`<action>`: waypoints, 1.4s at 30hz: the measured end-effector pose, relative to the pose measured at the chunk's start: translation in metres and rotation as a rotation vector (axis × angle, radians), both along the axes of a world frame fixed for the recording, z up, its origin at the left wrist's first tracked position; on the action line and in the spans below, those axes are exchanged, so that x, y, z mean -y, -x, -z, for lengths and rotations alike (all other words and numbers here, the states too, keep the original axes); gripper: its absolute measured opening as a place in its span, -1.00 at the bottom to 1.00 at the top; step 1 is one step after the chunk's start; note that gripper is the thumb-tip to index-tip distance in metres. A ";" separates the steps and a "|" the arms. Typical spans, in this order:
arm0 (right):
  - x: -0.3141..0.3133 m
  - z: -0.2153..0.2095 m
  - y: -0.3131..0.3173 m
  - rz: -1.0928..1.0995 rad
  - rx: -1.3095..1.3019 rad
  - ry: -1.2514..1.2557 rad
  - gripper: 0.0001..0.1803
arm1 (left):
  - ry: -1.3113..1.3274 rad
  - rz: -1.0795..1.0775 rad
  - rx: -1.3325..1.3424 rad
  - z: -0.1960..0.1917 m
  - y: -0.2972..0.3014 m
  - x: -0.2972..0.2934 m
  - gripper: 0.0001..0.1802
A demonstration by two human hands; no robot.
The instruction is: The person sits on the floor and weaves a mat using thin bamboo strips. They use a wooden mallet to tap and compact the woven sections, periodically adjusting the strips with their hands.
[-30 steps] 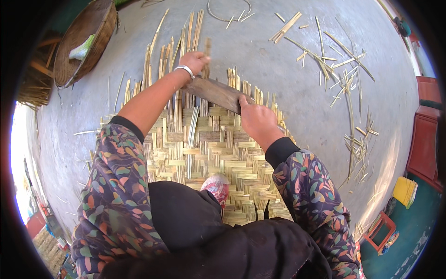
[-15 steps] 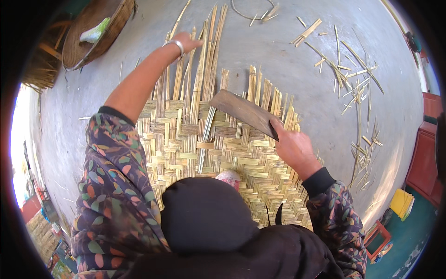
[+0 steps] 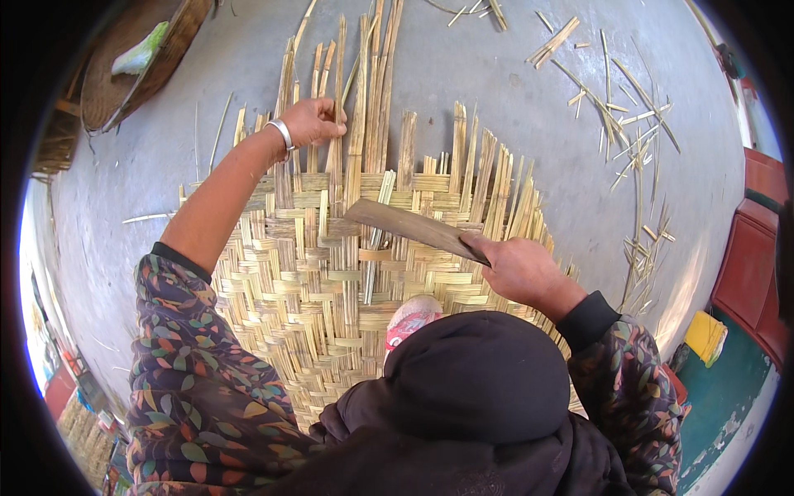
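A large mat of woven bamboo strips (image 3: 322, 273) lies on the floor, with loose strip ends standing out of its far edge. My left hand (image 3: 310, 124), a silver bangle at its wrist, is closed on one of those bamboo strips (image 3: 338, 157) just beyond the woven part. In my right hand (image 3: 529, 269) is a long, flat, brown blade-like tool (image 3: 413, 229), held slantwise over the mat. Beneath the tool, a few pale narrow strips (image 3: 371, 277) lie lengthwise on the weave. My foot in a pink and white covering (image 3: 411, 318) rests on the mat.
Cut bamboo scraps (image 3: 624, 132) litter the grey floor (image 3: 496, 74) to the right. A round woven basket (image 3: 153, 70) with something green and white in it stands at far left. A red panel (image 3: 754, 264) and a yellow packet (image 3: 705, 337) are at the right edge.
My left hand has come back toward the weave and closed on a strip. The tool in my right hand has shifted slightly nearer and left. My covered head has moved right.
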State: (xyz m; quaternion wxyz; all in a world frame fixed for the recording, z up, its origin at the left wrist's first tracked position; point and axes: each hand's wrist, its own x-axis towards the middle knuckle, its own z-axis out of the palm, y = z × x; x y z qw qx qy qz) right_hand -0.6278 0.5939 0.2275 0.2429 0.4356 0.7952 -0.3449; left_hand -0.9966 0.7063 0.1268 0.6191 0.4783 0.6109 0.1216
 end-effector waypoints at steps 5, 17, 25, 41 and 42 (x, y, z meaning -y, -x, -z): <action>0.012 0.006 0.002 0.007 0.011 0.036 -0.44 | 0.245 -0.047 0.132 -0.003 -0.003 0.024 -0.79; 0.017 0.004 -0.001 -0.022 0.007 -0.022 -0.42 | -0.335 0.032 -0.474 0.017 -0.010 0.054 -0.68; 0.021 0.013 -0.009 -0.049 0.001 -0.032 -0.41 | -0.179 -0.237 -0.112 -0.003 -0.006 0.024 -0.77; 0.025 0.040 -0.027 -0.134 -0.009 -0.109 -0.32 | -0.056 -0.208 -0.022 -0.039 -0.001 -0.008 -0.65; 0.023 0.040 -0.027 -0.138 -0.010 -0.107 -0.31 | -0.036 -0.223 0.047 -0.041 -0.001 -0.007 -0.66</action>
